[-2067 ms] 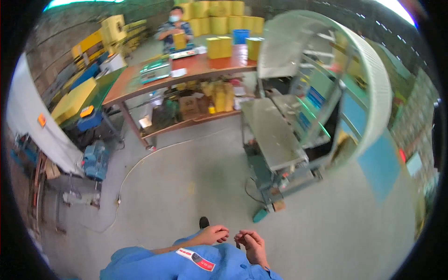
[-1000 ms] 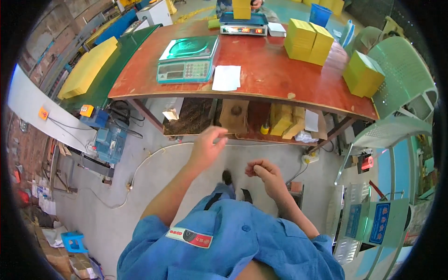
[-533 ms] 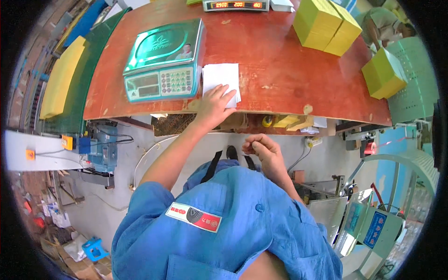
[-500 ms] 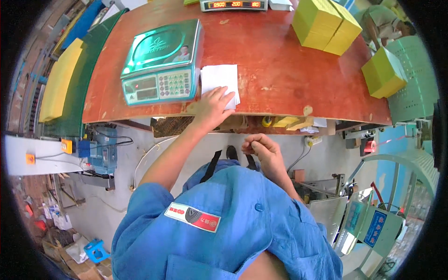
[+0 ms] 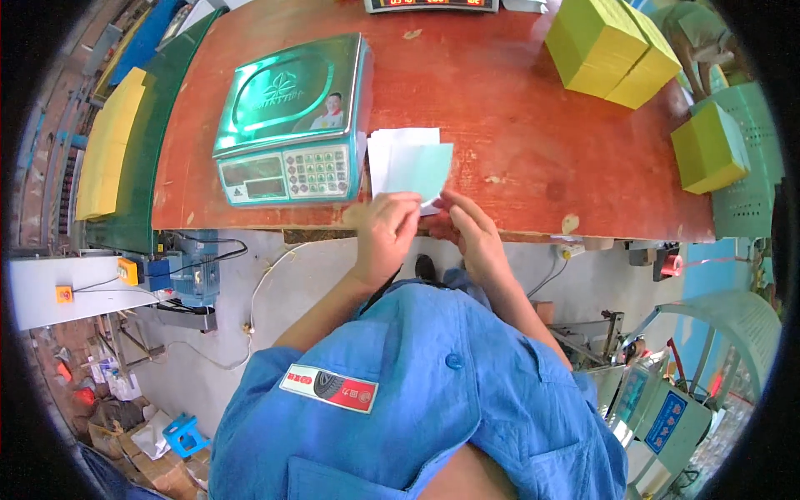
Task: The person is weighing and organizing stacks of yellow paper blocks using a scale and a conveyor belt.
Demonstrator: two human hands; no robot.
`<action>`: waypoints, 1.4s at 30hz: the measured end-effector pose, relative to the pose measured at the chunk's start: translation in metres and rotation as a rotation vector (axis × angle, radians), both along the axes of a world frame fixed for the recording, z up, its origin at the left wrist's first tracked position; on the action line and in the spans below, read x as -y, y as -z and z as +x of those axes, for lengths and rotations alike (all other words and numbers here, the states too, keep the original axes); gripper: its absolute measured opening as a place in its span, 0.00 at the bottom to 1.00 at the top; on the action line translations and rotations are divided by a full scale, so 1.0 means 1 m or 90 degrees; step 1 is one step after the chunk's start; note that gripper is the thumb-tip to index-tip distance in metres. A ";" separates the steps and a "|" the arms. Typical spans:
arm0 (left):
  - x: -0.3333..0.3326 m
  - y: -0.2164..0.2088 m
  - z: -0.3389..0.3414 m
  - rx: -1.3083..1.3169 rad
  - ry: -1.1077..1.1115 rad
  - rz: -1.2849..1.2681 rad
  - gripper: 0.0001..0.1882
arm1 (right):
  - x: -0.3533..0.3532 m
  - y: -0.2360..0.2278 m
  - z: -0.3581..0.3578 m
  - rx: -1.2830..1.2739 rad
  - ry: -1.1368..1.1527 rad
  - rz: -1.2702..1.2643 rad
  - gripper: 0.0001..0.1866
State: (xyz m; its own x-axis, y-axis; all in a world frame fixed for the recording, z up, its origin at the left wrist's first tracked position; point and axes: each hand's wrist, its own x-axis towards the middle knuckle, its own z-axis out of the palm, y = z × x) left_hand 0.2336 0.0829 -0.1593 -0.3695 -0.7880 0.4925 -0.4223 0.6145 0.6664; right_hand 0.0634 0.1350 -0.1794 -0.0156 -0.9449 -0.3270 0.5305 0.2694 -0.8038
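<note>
A few sheets of paper (image 5: 427,167), the top one tinted pale green, are lifted at the table's front edge. My left hand (image 5: 389,233) pinches their lower left side between thumb and fingers. At the lower right corner my right hand (image 5: 471,229) is closed on the same sheets, its fingertips partly hidden. Beneath and behind them lies a white paper stack (image 5: 381,154) on the red table (image 5: 500,158). Just left of the stack stands a digital scale (image 5: 292,125) with a steel pan and a keypad; its pan carries nothing.
Yellow paper-like blocks (image 5: 612,54) stand at the far right, with a smaller yellow block (image 5: 708,150) nearer the edge. A long yellow stack (image 5: 112,146) lies on the green surface at left. A lit display (image 5: 433,4) is at the back. Another person (image 5: 696,37) is at far right.
My left hand has gone from resting flat on the white stack to pinching sheets at the front edge. My right hand has risen to meet them. The scale's small red light no longer shows.
</note>
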 end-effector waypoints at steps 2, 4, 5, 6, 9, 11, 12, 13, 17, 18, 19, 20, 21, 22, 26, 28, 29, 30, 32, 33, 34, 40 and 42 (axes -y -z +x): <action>-0.008 0.008 -0.005 -0.039 0.025 0.082 0.06 | 0.013 -0.006 0.001 -0.037 -0.024 -0.021 0.21; -0.007 0.011 -0.007 -0.135 0.046 0.288 0.06 | 0.018 -0.007 0.004 -0.106 -0.016 -0.038 0.20; -0.003 0.015 -0.007 -0.134 0.040 0.290 0.06 | 0.019 -0.007 0.006 -0.175 -0.006 -0.057 0.19; 0.005 0.021 -0.007 -0.273 0.032 0.452 0.08 | 0.020 -0.007 0.007 -0.173 -0.011 -0.056 0.19; 0.024 0.017 -0.012 -0.443 0.039 0.652 0.11 | 0.021 -0.005 0.007 -0.355 -0.025 -0.104 0.16; 0.030 0.023 -0.011 -0.425 0.046 0.679 0.11 | 0.022 -0.004 0.007 -0.423 -0.037 -0.157 0.16; 0.031 0.023 -0.011 -0.424 0.044 0.679 0.11 | 0.022 -0.005 0.007 -0.421 -0.037 -0.157 0.16; 0.032 0.022 -0.010 -0.420 0.042 0.681 0.11 | 0.023 -0.006 0.006 -0.435 -0.048 -0.151 0.16; 0.031 0.013 -0.011 -0.431 0.023 0.698 0.11 | 0.023 -0.011 0.007 -0.447 -0.041 -0.144 0.17; 0.031 0.015 -0.011 -0.429 0.025 0.699 0.11 | 0.023 -0.011 0.008 -0.447 -0.038 -0.143 0.17; 0.030 0.020 -0.009 -0.431 0.025 0.700 0.11 | 0.021 -0.009 0.008 -0.428 -0.033 -0.136 0.17; 0.031 0.021 -0.009 -0.435 0.025 0.701 0.11 | 0.021 -0.008 0.008 -0.410 -0.029 -0.130 0.17; 0.030 0.022 -0.009 -0.433 0.026 0.702 0.11 | 0.021 -0.008 0.008 -0.409 -0.027 -0.129 0.17; 0.030 0.023 -0.009 -0.438 0.027 0.702 0.12 | 0.020 -0.007 0.008 -0.412 -0.033 -0.125 0.17; 0.031 0.027 -0.009 -0.444 0.027 0.695 0.12 | 0.021 0.000 0.008 -0.385 -0.024 -0.123 0.18; 0.031 0.030 -0.009 -0.448 0.027 0.685 0.11 | 0.021 -0.001 0.007 -0.367 -0.034 -0.104 0.18; 0.032 0.031 -0.008 -0.452 0.028 0.673 0.10 | 0.022 -0.001 0.006 -0.350 -0.045 -0.086 0.19; 0.031 0.031 -0.008 -0.452 0.027 0.671 0.10 | 0.023 0.000 0.004 -0.349 -0.045 -0.088 0.19; 0.028 0.029 -0.006 -0.446 -0.017 0.664 0.08 | 0.026 0.001 0.001 -0.342 0.029 -0.049 0.21; 0.027 0.026 -0.004 -0.446 -0.016 0.659 0.08 | 0.026 -0.003 -0.002 -0.342 0.030 -0.053 0.21; 0.024 0.020 -0.001 -0.353 -0.049 0.605 0.07 | 0.025 -0.011 -0.006 -0.452 0.092 -0.117 0.21; 0.002 -0.044 0.019 -0.257 -0.050 0.437 0.06 | 0.026 -0.025 -0.022 -0.548 0.121 -0.249 0.22; -0.001 -0.047 0.019 -0.325 0.020 0.423 0.06 | 0.027 -0.038 -0.012 -0.307 0.055 -0.157 0.22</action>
State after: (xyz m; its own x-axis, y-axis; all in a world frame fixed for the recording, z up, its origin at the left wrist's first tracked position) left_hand 0.2525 0.0840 -0.1119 -0.2533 -0.9665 0.0413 0.0403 0.0322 0.9987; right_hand 0.0516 0.1075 -0.1414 -0.1900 -0.9813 -0.0323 0.0989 0.0136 -0.9950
